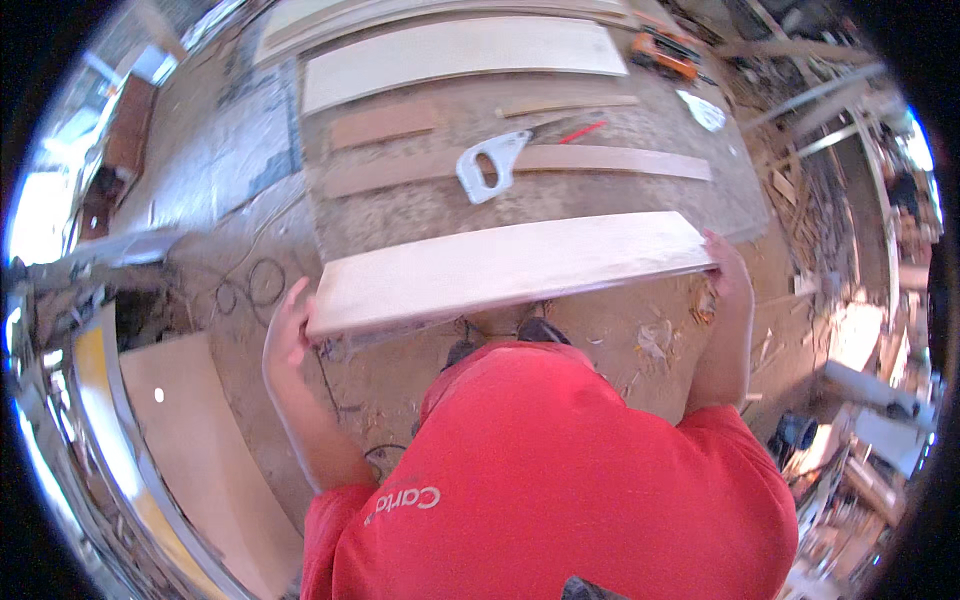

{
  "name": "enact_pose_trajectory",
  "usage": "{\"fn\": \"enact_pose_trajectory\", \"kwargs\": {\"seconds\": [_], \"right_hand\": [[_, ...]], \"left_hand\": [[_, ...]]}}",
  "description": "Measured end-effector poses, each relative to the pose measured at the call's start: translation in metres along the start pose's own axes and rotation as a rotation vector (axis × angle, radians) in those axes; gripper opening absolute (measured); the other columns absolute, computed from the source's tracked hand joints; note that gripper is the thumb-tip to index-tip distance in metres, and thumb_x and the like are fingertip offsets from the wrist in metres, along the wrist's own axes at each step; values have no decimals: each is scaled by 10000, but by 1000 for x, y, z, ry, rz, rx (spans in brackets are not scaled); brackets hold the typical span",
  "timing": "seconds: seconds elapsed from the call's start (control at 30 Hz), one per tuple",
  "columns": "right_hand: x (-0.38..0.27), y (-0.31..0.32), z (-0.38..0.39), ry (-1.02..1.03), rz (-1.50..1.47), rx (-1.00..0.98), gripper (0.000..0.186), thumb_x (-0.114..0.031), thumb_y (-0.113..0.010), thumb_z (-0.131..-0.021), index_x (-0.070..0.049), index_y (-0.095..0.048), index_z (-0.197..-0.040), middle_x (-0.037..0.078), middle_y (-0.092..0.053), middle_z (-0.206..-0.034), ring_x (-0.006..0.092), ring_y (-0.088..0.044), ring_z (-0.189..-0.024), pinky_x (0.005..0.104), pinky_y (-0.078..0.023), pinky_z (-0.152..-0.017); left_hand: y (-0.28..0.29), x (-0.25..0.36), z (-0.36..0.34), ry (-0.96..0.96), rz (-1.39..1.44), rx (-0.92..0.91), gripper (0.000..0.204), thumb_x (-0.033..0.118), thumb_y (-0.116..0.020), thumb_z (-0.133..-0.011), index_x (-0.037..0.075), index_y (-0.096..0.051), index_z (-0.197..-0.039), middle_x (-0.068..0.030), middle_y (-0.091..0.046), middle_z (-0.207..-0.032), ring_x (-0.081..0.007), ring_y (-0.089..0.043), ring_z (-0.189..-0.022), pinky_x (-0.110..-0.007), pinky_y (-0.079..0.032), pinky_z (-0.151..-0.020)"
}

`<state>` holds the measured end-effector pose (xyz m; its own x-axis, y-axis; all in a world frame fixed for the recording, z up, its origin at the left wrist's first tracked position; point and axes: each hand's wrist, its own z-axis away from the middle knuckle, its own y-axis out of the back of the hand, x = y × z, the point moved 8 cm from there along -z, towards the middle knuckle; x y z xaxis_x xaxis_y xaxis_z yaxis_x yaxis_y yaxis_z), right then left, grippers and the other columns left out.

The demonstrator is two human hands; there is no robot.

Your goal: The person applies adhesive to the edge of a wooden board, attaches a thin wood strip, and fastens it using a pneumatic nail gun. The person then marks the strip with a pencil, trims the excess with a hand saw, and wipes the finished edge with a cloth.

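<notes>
A long pale wooden board [510, 265] lies level across the front of my body, above the near edge of the worktable. My left hand [292, 325] is at its left end, fingers around the edge. At the opposite end my right hand [727, 265] grips the board's corner, its fingers partly hidden behind the wood. Beyond the board, a handsaw with a white handle [490, 167] rests across a narrow brown wooden strip [620, 160]. Close to the saw lies a thin red pencil-like stick [583, 132].
On the worktable [400, 215] lie a short brown board [385, 123], a thin strip [570, 104] and a wide pale board [470, 58]. An orange power tool [665, 52] sits at the far right. Cable coils [250, 285] and wood scraps [655, 345] are on the floor.
</notes>
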<state>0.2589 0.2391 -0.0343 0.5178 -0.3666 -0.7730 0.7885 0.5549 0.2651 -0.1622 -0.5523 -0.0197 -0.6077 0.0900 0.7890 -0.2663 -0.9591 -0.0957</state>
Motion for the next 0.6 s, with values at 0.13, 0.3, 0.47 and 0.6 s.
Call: {"fn": "enact_pose_trajectory", "kwargs": {"seconds": [0.13,0.3,0.47,0.6], "right_hand": [[12,-29,27,-5,241,-131,418,-263,-771,-901,-94,-713,-1279,57,-701,-1117,153,-641,-932,340,-530,-709],[26,-18,12,10,404,-201,487,-322,-805,-861,-47,-722,-1253,25,-717,-1004,152,-650,-873,310,-519,-757],[2,-46,43,123,336,-204,446,-174,-826,-853,-14,-707,-1252,37,-735,-1023,155,-672,-888,328,-542,-769],[6,-35,12,490,328,-57,362,5,-795,-840,-26,-694,-1186,7,-713,-1005,115,-673,-910,286,-555,-789]], "left_hand": [[21,-41,-18,231,-140,-8,363,194,-666,-1018,6,-637,-1326,-91,-720,-1083,-171,-701,-951,-347,-577,-729],[16,-41,-55,195,-322,-54,279,191,-659,-1021,2,-661,-1226,-68,-730,-1042,-163,-702,-865,-327,-567,-744],[9,-17,-42,183,-340,-67,283,144,-694,-990,34,-648,-1247,-57,-724,-1101,-155,-687,-945,-324,-551,-835],[12,-3,-43,-194,-431,63,350,106,-771,-916,67,-643,-1240,-37,-691,-1153,-150,-650,-1060,-311,-538,-893]]}}
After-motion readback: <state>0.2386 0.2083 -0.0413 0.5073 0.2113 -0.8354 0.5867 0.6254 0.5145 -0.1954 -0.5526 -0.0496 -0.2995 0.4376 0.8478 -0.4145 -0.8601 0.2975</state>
